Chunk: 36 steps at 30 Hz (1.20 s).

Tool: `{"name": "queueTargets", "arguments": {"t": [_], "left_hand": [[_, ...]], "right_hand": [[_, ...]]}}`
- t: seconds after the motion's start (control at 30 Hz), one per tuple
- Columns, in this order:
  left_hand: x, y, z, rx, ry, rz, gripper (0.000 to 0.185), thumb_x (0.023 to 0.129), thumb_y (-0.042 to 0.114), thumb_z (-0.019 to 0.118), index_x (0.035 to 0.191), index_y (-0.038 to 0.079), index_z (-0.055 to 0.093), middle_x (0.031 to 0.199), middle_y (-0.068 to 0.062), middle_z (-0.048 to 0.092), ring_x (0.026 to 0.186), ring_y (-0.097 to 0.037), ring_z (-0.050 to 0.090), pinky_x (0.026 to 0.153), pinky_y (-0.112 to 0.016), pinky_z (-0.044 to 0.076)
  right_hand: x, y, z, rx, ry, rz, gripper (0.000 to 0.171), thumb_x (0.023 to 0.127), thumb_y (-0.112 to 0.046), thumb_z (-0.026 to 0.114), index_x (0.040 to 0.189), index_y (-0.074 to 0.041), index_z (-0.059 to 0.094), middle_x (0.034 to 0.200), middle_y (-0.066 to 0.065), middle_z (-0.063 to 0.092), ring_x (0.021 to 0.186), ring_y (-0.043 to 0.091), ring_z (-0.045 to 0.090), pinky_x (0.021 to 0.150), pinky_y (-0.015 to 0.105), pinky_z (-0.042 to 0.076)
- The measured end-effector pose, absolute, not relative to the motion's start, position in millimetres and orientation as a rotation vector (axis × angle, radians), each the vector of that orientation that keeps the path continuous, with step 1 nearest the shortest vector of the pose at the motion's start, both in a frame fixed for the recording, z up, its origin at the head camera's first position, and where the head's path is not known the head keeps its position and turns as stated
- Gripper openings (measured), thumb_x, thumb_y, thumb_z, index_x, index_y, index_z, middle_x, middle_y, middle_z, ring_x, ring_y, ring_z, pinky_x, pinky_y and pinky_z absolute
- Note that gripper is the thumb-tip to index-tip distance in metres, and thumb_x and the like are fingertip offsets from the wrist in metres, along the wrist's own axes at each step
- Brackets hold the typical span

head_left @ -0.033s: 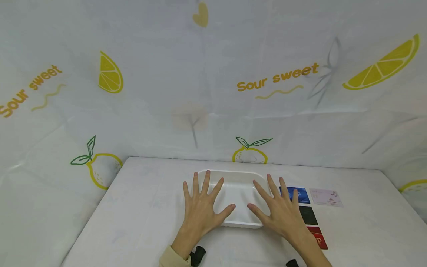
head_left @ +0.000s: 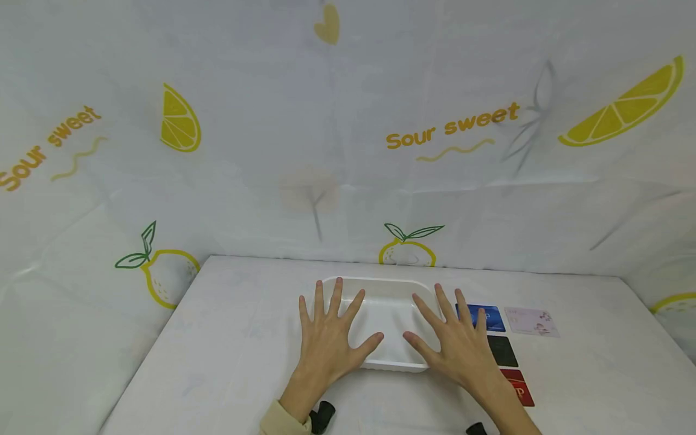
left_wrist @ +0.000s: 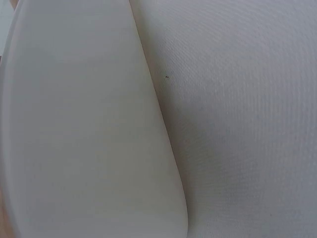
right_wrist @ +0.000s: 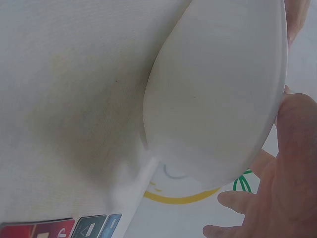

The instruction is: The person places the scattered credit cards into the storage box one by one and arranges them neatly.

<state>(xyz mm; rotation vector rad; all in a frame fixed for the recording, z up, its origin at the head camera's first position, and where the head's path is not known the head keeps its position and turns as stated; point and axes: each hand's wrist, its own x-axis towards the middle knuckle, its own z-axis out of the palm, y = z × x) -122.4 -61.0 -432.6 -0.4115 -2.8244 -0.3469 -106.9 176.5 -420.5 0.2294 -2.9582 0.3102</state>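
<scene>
Both hands hover spread, palms down, over a white plastic tray (head_left: 380,290) at lower centre of the head view. Left hand (head_left: 326,338) sits over the tray's left edge, fingers straight and fanned, holding nothing. Right hand (head_left: 459,347) mirrors it over the tray's right edge, fingers also straight and apart, nothing pinched. Can't tell from the head view whether the palms touch the rim; the wrist views show only the tray's pale underside/rim against the white surface (head_left: 244,338), w/ the right hand's fingers (right_wrist: 292,188) loosely open beside it.

Just right of the tray, lower right of the frame, lie cards: a blue card (head_left: 489,314), a pale floral card (head_left: 531,321), a black card (head_left: 502,351) and a red card (head_left: 519,386), partly hidden by the right hand & forearm.

Judgement: looks like a start pose, nothing picked up so far. The right hand is nearest the cards; a next move would call for lowering fingertips to a thin flat card's edge to lift it.

Vs the earlier frame: no visible difference, hands, tray & cards sit in the same places
</scene>
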Motion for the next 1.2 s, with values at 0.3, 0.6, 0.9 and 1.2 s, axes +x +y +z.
{"name": "queueTargets", "arguments": {"t": [0.3,0.6,0.9,1.2], "left_hand": [[-120,-61,-431,-0.409,-2.824,-0.340,0.079,0.088,0.077,0.053,0.155,0.037,0.043,0.169,-0.011,0.030,0.155,-0.048,0.022,0.117,-0.076,0.016],[-119,-60,-431,-0.407,-2.785,-0.348,0.080,0.086,0.079,0.054,0.154,0.036,0.045,0.168,-0.011,0.033,0.154,-0.047,0.026,0.116,-0.075,0.018],[-117,-72,-436,-0.352,-2.784,-0.505,0.098,0.077,0.086,0.058,0.159,0.041,0.031,0.169,-0.011,0.029,0.156,-0.045,0.022,0.119,-0.073,0.018],[-119,-96,-456,-0.264,-2.684,-1.043,0.115,0.068,0.072,0.080,0.162,0.031,0.028,0.171,-0.013,0.021,0.153,-0.046,0.029,0.113,-0.070,0.034]], "right_hand": [[-105,178,-418,0.230,-2.954,0.321,0.073,0.092,-0.068,0.057,0.154,-0.032,0.046,0.166,0.019,0.033,0.150,0.058,0.024,0.107,0.084,0.022],[-104,180,-413,0.220,-2.952,0.333,0.072,0.093,-0.068,0.055,0.155,-0.032,0.045,0.166,0.020,0.033,0.150,0.058,0.024,0.107,0.084,0.024],[-101,185,-414,0.221,-2.952,0.390,0.071,0.094,-0.066,0.055,0.154,-0.030,0.047,0.165,0.021,0.033,0.149,0.058,0.024,0.107,0.082,0.027],[-100,197,-413,0.214,-2.937,0.462,0.068,0.097,-0.063,0.054,0.155,-0.030,0.045,0.164,0.023,0.035,0.147,0.057,0.028,0.103,0.080,0.033]]}}
